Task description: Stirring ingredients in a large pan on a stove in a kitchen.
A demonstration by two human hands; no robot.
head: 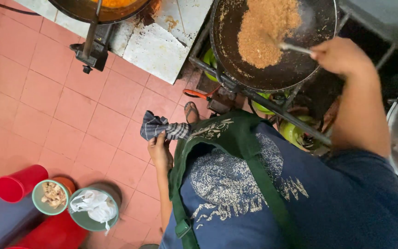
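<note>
- Two hands are busy, each with its own thing.
- Nearest, the left hand point(160, 152) hangs at the person's side, fingers closed around a checked cloth point(160, 127) held over the tiled floor point(61, 101), in front of the green apron point(236, 138).
- Near the floor's lower left edge stand two green bowls point(50, 197) and a red cup point(19, 183).
- Farther off, the right hand point(342, 56) grips a metal handle point(295, 48) reaching into the wok point(272, 41).
- Brown crumbly food point(266, 30) sits heaped in the wok's far half; it looks dry and browned, so the frying seems well along, though it has not been served out.
</note>
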